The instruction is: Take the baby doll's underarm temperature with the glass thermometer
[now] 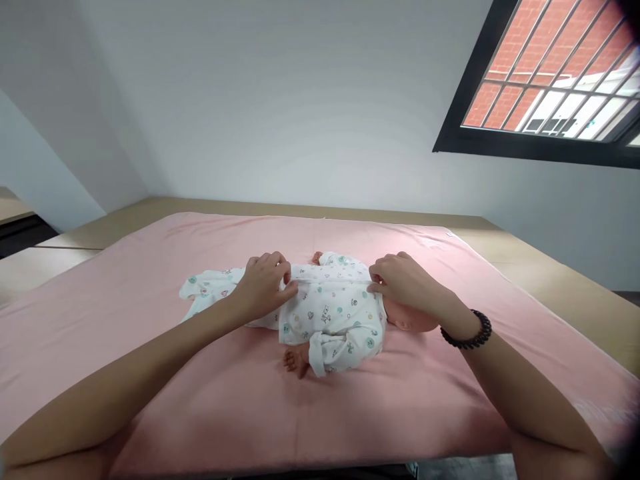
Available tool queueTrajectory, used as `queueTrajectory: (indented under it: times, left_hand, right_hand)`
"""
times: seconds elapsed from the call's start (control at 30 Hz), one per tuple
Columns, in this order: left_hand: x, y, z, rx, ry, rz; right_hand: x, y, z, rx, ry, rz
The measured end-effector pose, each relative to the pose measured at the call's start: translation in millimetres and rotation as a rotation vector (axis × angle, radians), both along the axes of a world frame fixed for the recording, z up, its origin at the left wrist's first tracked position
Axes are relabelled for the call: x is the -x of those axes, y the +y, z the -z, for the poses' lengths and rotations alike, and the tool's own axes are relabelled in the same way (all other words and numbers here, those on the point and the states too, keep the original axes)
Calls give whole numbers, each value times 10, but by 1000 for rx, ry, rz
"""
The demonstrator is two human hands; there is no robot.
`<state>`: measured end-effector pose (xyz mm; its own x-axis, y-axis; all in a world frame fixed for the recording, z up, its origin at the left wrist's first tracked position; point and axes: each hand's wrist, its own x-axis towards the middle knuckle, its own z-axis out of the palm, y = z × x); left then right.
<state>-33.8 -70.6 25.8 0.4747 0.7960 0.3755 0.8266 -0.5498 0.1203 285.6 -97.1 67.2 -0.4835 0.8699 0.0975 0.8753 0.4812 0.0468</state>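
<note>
A baby doll (411, 319) lies on its back on a pink sheet, its head to the right and its legs to the left. It wears a white printed top (333, 317) and matching printed trousers (213, 285). My left hand (265, 285) pinches the front of the top near its lower hem. Near the collar, my right hand (404, 281) has its fingers closed on the same front edge and covers part of the doll's head. Between both hands the edge runs fairly straight. One doll hand (297, 360) shows at the near cuff, another small hand (317, 257) at the far side.
The pink sheet (240, 400) covers most of a wooden table (555, 283), which stands against a white wall (300, 100). A barred window (545, 87) with a dark frame is at the upper right. A dark coiled band (481, 333) circles my right wrist.
</note>
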Motion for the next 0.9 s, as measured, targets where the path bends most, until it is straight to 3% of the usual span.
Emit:
queueTrajectory:
  times: [0.17,0.37,0.6,0.73,0.9]
  left_hand:
    - [-288,16,-122,-31,-58,116]
    - [-796,158,-209,202,-96,323]
    - [-1222,280,43,304,-133,505]
    - [-1245,284,203,265,-200,487]
    - [-1228,305,238,358,-213,447]
  right_hand:
    - [-43,67,-93,216,113,63]
    - [-142,81,-101,321,156,78]
    - [-113,62,-49,283,170,56]
    - [-90,126,38,227,219,-7]
    - [-100,218,124,280,244,-1]
